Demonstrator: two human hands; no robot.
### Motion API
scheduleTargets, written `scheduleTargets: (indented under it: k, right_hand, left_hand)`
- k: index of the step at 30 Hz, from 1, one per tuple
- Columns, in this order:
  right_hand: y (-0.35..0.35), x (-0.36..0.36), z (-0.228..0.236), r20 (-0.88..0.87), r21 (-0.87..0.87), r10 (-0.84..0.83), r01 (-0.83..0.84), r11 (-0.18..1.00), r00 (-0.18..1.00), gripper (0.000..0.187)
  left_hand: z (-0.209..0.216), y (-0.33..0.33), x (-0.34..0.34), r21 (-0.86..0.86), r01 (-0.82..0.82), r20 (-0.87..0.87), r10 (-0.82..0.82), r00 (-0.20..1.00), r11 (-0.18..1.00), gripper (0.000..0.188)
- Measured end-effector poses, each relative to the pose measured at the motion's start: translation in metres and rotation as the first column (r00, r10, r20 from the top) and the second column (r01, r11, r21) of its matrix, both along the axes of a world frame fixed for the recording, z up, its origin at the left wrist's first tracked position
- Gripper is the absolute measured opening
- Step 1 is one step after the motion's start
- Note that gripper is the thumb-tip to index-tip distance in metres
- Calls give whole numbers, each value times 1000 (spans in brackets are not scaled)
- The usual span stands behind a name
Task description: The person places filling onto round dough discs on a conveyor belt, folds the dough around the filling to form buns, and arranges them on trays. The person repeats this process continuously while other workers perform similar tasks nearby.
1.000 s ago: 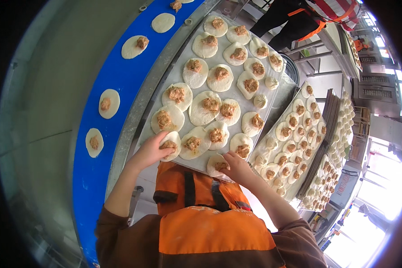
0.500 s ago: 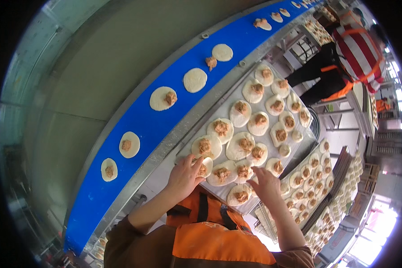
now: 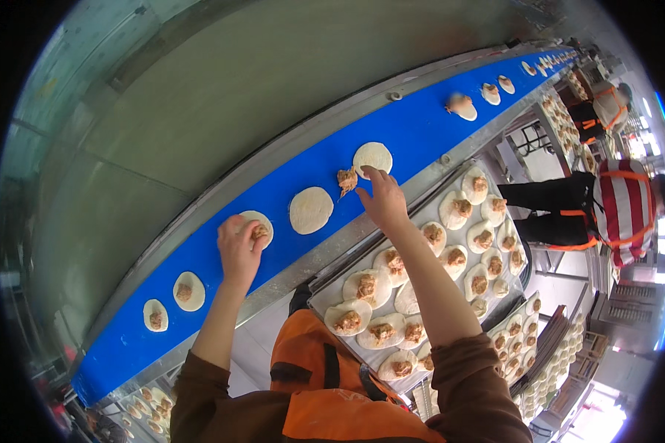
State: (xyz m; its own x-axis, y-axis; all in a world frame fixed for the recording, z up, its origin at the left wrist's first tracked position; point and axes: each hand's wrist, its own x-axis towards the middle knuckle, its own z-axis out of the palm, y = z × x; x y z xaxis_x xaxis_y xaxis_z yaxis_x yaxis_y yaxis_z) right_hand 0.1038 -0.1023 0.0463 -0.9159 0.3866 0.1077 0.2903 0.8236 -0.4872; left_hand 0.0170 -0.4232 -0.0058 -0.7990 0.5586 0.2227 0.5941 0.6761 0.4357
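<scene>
On the blue conveyor belt [image 3: 314, 166], my left hand [image 3: 238, 249] curls its fingers and thumb round the near side of a flat dough round [image 3: 267, 222] topped with a clump of brownish filling [image 3: 259, 232]. Farther along the belt, my right hand [image 3: 384, 201] has thumb and forefinger apart, its fingertips at the near edge of a bare dough round [image 3: 374, 156]. Beside that round, a loose clump of filling [image 3: 346, 181] lies directly on the belt. Between my hands sits another bare dough round [image 3: 311, 210].
A metal tray [image 3: 325, 293] of filled dough rounds stands under my right forearm. Two filled rounds [image 3: 189, 292] lie at the belt's left. More loaded trays [image 3: 521, 336] are at the right. A person in a red-and-white striped top [image 3: 626, 210] stands beyond the tray.
Both hands have left the filled rounds on the tray and reached over to the belt, the left to a filled round, the right to a bare one. The view has shifted too.
</scene>
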Motion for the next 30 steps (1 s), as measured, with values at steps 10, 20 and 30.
scheduleTargets:
  k: [10, 20, 30]
  right_hand:
    - [-18, -81, -26, 539, 155, -106, 25, 988, 836, 73]
    - [-99, -49, -45, 245, -200, 128, -79, 977, 961, 30]
    - [-173, -19, -63, 21, -430, 342, -300, 851, 939, 29]
  left_hand:
    - [25, -94, -55, -459, -145, 584, 421, 694, 876, 64]
    - [35, -184, -16, -530, -162, 333, 380, 863, 832, 39]
    - [54, -269, 53, -242, -312, 211, 364, 907, 919, 33]
